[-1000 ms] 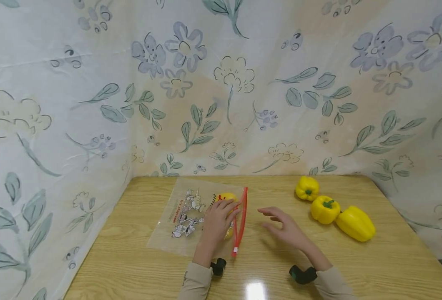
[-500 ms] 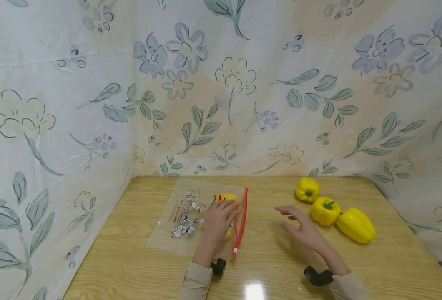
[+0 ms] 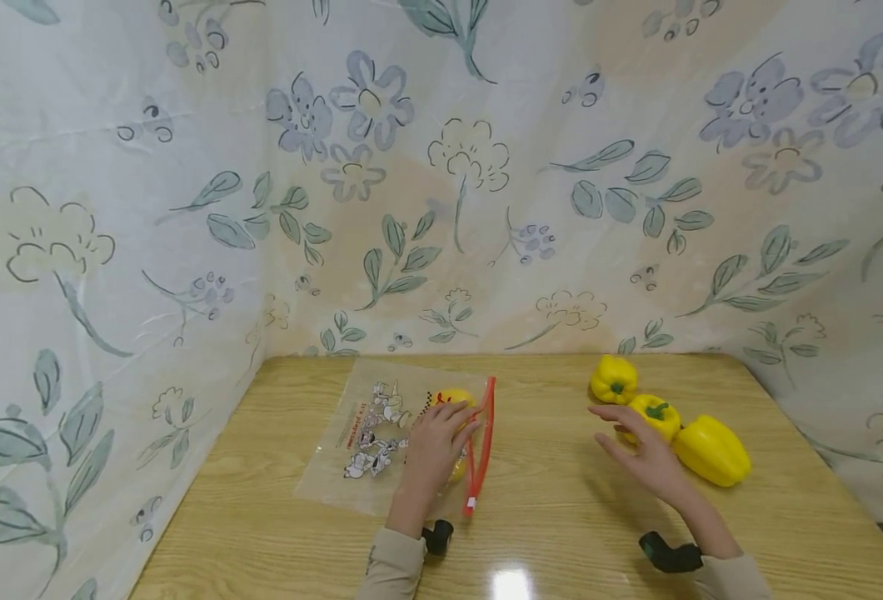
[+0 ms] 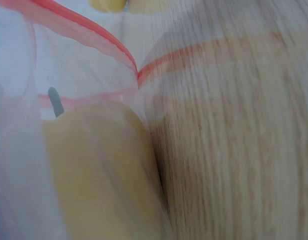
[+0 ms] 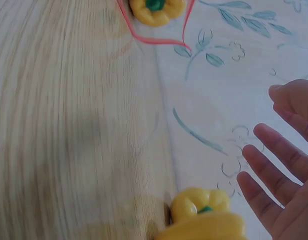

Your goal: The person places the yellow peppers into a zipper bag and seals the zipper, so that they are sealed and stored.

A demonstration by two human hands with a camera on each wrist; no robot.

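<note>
Resting on one wood-grain table (image 3: pixel 261 425), one clear, red-zipped plastic bag (image 3: pixel 353 454) is holding a yellow bell pepper (image 5: pixel 161 16). Three loose yellow bell peppers (image 3: pixel 663 423) are lying rightward. Our left hand (image 3: pixel 436 442) is pinching the bag's lip; our right hand (image 3: pixel 650 458), spread wide, is hovering near them.

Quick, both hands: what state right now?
Left hand: on the clear bag; whether it grips can't be told.
Right hand: open, holding nothing.
</note>
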